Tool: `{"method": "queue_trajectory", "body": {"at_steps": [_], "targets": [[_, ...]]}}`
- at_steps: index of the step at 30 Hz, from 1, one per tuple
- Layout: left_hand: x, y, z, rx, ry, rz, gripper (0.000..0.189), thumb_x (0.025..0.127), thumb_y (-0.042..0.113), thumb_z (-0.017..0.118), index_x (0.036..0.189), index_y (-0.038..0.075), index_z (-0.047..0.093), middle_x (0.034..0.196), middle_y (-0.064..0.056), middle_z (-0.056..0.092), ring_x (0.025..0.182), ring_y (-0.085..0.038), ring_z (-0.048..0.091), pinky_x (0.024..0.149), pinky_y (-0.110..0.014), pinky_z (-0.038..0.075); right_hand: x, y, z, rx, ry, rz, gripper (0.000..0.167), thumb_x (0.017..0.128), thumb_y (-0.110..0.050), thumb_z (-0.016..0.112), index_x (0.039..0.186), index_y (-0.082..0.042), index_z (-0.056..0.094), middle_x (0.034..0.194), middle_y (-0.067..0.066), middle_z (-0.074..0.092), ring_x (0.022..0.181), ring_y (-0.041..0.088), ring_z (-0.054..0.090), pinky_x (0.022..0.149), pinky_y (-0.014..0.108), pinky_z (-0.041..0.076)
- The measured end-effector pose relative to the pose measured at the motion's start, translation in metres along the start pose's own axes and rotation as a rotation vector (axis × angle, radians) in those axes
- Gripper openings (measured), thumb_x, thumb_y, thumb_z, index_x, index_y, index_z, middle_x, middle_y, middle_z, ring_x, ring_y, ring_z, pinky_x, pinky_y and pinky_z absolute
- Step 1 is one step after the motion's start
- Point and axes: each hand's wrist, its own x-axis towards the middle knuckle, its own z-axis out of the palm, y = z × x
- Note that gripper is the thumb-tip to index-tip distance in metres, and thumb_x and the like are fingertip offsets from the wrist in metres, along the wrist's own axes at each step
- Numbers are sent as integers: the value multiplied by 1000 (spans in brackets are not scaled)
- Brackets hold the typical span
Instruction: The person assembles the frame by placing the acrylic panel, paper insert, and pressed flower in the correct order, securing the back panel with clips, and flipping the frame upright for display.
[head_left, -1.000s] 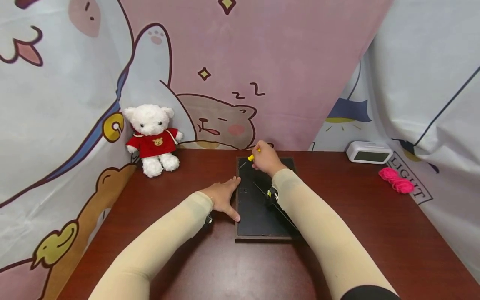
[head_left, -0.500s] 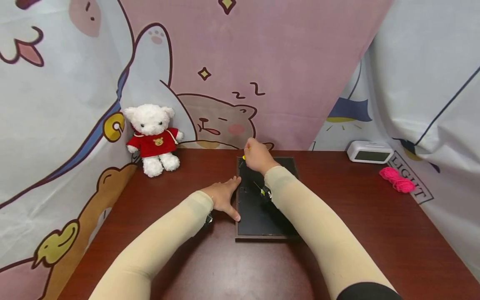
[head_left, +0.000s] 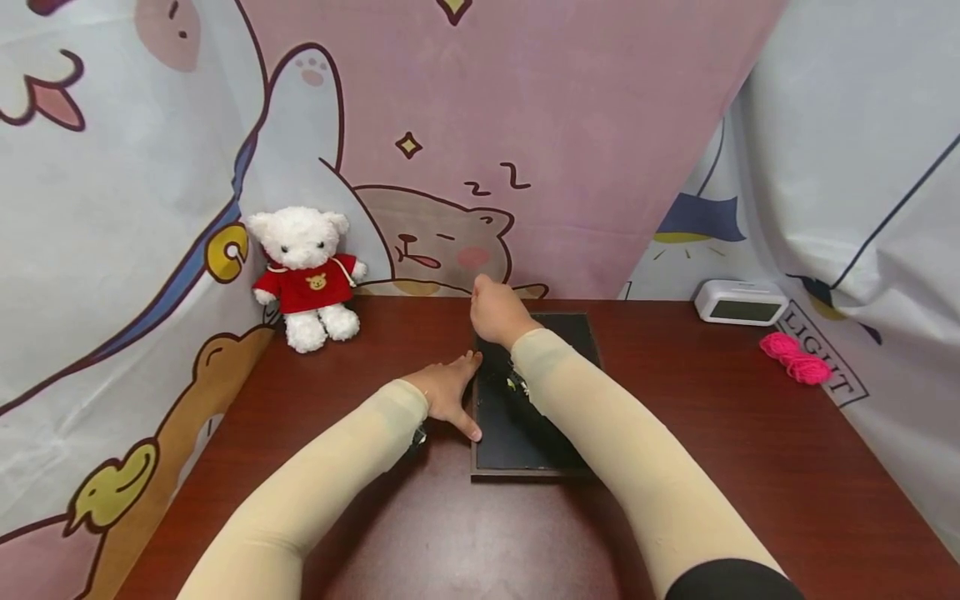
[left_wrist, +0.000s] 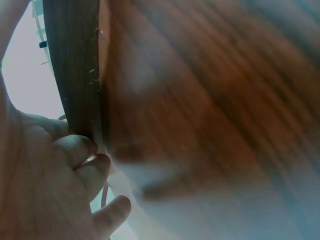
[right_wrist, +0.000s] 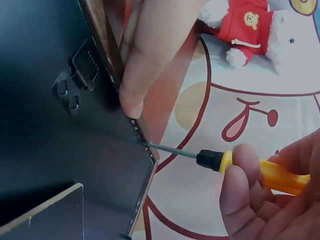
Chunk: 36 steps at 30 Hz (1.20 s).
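Observation:
A picture frame [head_left: 529, 473] with a black backing board [head_left: 517, 442] lies back side up on the table. My left hand [head_left: 444, 390] spreads along its left side, thumb and fingertips touching the edge; in the left wrist view, its fingers [left_wrist: 82, 150] meet the frame's dark side [left_wrist: 75, 65]. My right hand [head_left: 501, 312] is over the far left corner, gripping a yellow-handled screwdriver [right_wrist: 280, 176], hidden in the head view. In the right wrist view, the screwdriver's tip touches the inner edge near a corner, close to a left fingertip. A metal hanger [right_wrist: 86, 65] sits on the backing.
A white teddy bear [head_left: 303, 279] in a red sweater sits at the back left. At the back right are a white digital clock [head_left: 741, 302] and a pink yarn bundle [head_left: 795, 358]. Printed cloth [head_left: 600, 150] hangs behind and beside the table.
My right hand has shifted left to the frame's far left corner with the screwdriver, which has gone out of sight in the head view. My left hand has stayed in place.

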Motion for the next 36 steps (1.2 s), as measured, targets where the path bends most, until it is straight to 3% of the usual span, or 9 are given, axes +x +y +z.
{"method": "queue_trajectory", "body": {"at_steps": [12,18,26,31,36], "targets": [[1,4,-1,29,-31,-43,148,64,70,92,171,12,9,177,-16,13,158,-37,30,125,-46,33,-1,-12,7,-47,-10,33,21,111,-18,43,123,-3,54,103,13,67,89,27,68,84,44,58],[2,6,-2,54,-23,-35,147,65,71,92,171,10,10,176,-18,15,160,-33,27,126,-47,31,0,-10,3,-51,-5,74,28,110,-18,44,132,-2,52,108,15,69,94,27,70,86,45,59],[0,7,-4,49,-23,-31,146,65,69,93,170,7,12,175,-19,16,161,-30,23,128,-47,28,-2,-10,-14,-16,27,83,24,112,-24,40,122,-8,55,102,11,68,91,27,68,82,47,57],[-1,6,-4,31,-22,-32,146,66,68,92,170,8,11,176,-16,16,162,-27,21,129,-48,24,-5,3,-22,147,21,114,29,112,-26,46,125,-6,63,107,12,71,93,27,68,84,45,57],[-1,7,-4,22,-33,-32,147,65,69,92,171,9,9,177,-14,13,163,-27,20,129,-51,24,-9,24,-28,378,-10,141,31,111,-25,54,127,-3,68,104,15,72,80,24,70,73,36,58]]}}
